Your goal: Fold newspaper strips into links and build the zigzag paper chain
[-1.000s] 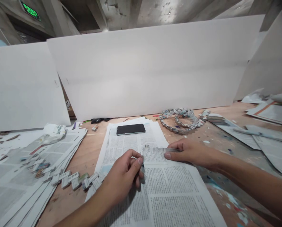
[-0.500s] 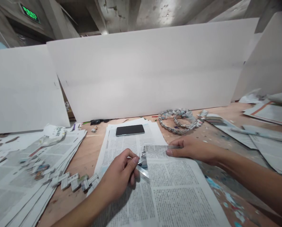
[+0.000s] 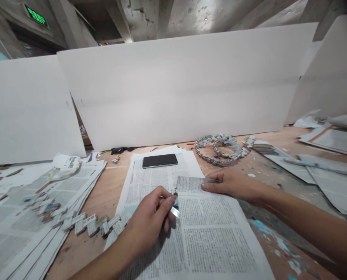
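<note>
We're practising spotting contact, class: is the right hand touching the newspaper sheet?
Touching. The head view shows the right hand with its thumb lying on the newspaper sheet near its far edge, no gap visible.

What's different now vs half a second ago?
The left hand moved slightly right, toward the edge of the folded newspaper; less of the thin shiny strip it holds shows. The right hand, pinching the newspaper's far edge, shifted slightly left. Nothing visibly taken hold of or let go. The phone and coiled paper chain stayed put.
</note>
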